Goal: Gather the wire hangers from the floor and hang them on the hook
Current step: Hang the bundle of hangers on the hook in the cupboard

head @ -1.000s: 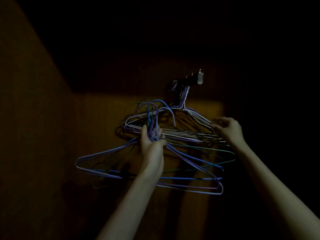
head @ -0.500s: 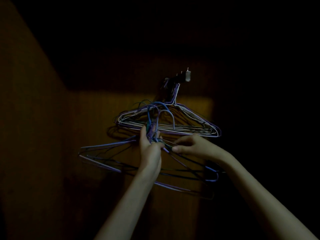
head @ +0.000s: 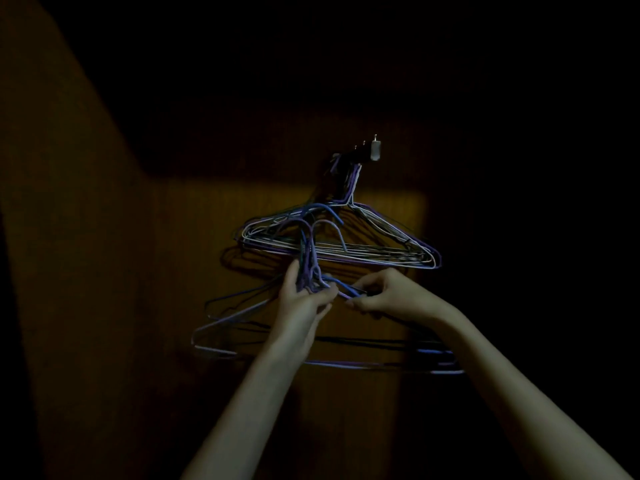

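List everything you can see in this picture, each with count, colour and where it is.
Wall hook: one, pale metal, high on the wall, centre.
Hung wire hangers: a bundle, count unclear, white and purple, hanging from the hook.
Held wire hangers: several, count unclear, blue and purple, below the hung bundle, hooks pointing up.
Wood-panel wall: brown, dim, a lit patch behind the hangers.
Left hand: grips the necks of the held hangers.
Right hand: pinches a wire beside the left hand.

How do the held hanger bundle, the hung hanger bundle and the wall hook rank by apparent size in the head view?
1. Held hanger bundle, though nearer the camera
2. Hung hanger bundle
3. Wall hook, clearly smallest
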A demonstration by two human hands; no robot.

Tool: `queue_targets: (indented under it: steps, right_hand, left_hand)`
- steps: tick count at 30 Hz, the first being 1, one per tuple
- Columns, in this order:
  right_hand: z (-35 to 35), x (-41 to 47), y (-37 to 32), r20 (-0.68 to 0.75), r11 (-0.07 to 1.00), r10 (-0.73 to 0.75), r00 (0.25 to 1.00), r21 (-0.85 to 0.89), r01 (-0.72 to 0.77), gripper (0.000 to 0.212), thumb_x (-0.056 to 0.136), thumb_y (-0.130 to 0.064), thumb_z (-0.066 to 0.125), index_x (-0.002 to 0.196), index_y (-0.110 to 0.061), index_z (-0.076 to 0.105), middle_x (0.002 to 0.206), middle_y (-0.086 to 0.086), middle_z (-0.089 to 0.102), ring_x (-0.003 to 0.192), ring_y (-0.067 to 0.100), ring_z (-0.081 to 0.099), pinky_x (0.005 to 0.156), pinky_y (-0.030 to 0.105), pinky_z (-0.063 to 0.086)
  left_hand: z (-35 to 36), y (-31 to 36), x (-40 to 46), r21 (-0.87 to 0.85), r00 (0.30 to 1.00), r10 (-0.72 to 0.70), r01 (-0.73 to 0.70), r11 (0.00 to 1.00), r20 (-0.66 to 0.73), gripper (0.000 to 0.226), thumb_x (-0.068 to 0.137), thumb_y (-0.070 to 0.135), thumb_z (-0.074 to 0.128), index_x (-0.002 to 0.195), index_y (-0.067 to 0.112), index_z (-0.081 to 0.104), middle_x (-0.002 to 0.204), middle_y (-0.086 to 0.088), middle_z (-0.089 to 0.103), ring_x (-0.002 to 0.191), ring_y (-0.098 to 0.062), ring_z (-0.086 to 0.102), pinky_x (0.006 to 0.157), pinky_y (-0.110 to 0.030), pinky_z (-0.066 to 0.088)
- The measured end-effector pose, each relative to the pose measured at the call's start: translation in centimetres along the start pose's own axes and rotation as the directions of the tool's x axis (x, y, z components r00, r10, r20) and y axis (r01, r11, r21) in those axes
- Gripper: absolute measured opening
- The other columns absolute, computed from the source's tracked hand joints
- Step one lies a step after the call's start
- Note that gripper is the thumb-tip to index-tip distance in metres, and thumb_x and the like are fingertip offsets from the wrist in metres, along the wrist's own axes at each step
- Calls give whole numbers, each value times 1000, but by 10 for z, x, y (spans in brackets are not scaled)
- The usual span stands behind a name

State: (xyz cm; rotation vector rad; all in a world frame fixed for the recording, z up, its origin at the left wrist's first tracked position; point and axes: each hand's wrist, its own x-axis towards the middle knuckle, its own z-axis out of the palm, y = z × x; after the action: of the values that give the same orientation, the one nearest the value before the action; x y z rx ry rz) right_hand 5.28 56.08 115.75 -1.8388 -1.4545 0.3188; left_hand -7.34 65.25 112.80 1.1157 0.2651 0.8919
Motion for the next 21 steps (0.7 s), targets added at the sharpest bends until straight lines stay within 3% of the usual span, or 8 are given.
queue_targets:
  steps: [3,8,13,15,18,21]
  right_hand:
    - [3,-1,1,34,1000,11,999,25,-12,7,82,-19,70,86,-15,67,65,-4,59,52,-2,52,51,13,42]
    - [3,-3,7,12,996,20,1000,88,-21,8,81,-27,70,85,-21,68,75,-5,64,66,3,60,61,15,48]
    - [2,0,12,-113,999,36,993,43,-32,18,93,-22,55,78,-19,64,66,-6,61,57,1,58,56,15,46]
    - [2,2,12,-199,999,32,979,36,-25,21,94,-19,54,74,-18,63,65,-4,60,57,5,55,56,16,45]
    - [-5,4,14,-315,1000,16,949,18,-11,18,93,-18,55,76,-18,62,68,-3,59,60,9,54,55,19,43]
    - [-11,2,17,-361,998,-37,932,-58,17,16,91,-20,58,76,-18,64,68,2,57,60,11,50,56,23,39]
  left_hand:
    - [5,0,-4,-72,999,-4,0,997,-49,83,82,-20,50,148,21,21,121,-12,59,110,-22,56,98,-38,37]
    - [7,-2,-7,-143,997,9,-20,990,-74,78,83,-21,45,147,19,26,122,-13,59,111,-24,58,106,-45,36]
    - [9,-2,-8,-126,998,0,-8,992,-62,78,81,-26,41,145,17,31,122,-14,58,109,-24,59,97,-39,42]
    - [8,-3,-9,-112,998,10,-17,994,-64,78,80,-26,42,144,18,32,119,-12,59,107,-23,59,98,-39,41]
    - [5,-2,-10,-122,997,9,-17,992,-71,80,81,-25,41,146,19,28,130,-15,54,106,-23,59,103,-41,38]
    - [4,1,-10,-149,995,12,-26,989,-99,82,80,-26,40,147,19,25,132,-18,53,111,-25,58,99,-39,39]
